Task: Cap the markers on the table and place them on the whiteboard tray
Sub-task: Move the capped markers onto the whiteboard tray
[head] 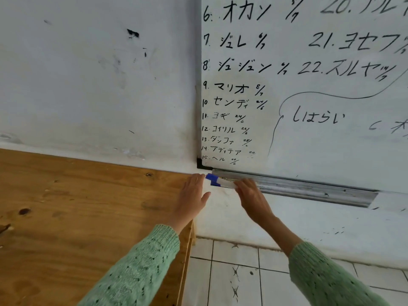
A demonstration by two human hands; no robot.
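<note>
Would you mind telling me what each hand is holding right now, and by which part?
The right hand touches the white barrel of a blue-capped marker at the tray's left end; a closed grip cannot be confirmed. The left hand is open, holding nothing.

The tabletop point(66, 206) is located left of the whiteboard point(309, 107), against the wall point(88, 85). The tray point(309, 188) is mounted along the whiteboard's lower edge. Two markers point(220, 181) are positioned at the tray's left end.

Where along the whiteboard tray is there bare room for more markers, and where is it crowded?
The tray is bare from the right hand out to its right end. Its left end is crowded: blue-capped markers lie there, with the left hand at the caps and the right hand on the barrels.
</note>
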